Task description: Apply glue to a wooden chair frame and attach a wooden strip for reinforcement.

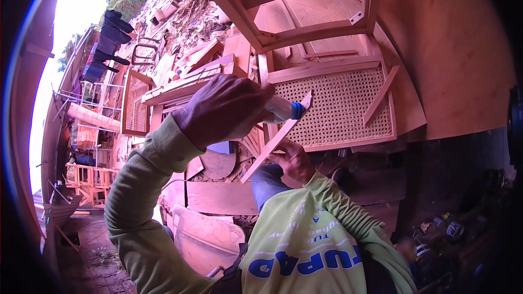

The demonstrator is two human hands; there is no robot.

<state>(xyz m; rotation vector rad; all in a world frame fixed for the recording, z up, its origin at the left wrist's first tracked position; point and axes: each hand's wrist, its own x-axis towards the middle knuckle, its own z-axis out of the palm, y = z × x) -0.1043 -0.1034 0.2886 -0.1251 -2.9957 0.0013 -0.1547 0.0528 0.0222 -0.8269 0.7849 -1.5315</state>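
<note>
My left hand (220, 106) is closed around a clear plastic bottle (279, 108). Its blue cap (297, 110) points to the right, close to the upper end of a narrow wooden strip (271, 144). Whether the cap touches the wood I cannot tell. Lower down, my right hand (296, 162) grips that strip, which is held at a slant in front of my body. Just beyond lies a wooden frame with a woven cane panel (340, 103), and a second short strip (381, 95) rests across its right side.
A wooden chair-like frame (305, 37) stands at the top, above the cane panel. Stacked boards (185, 84) lie beyond my left hand, beside another cane-panelled frame (135, 103). A large plywood sheet (452, 49) rises at the right. Dark clothes (109, 41) hang at the far left.
</note>
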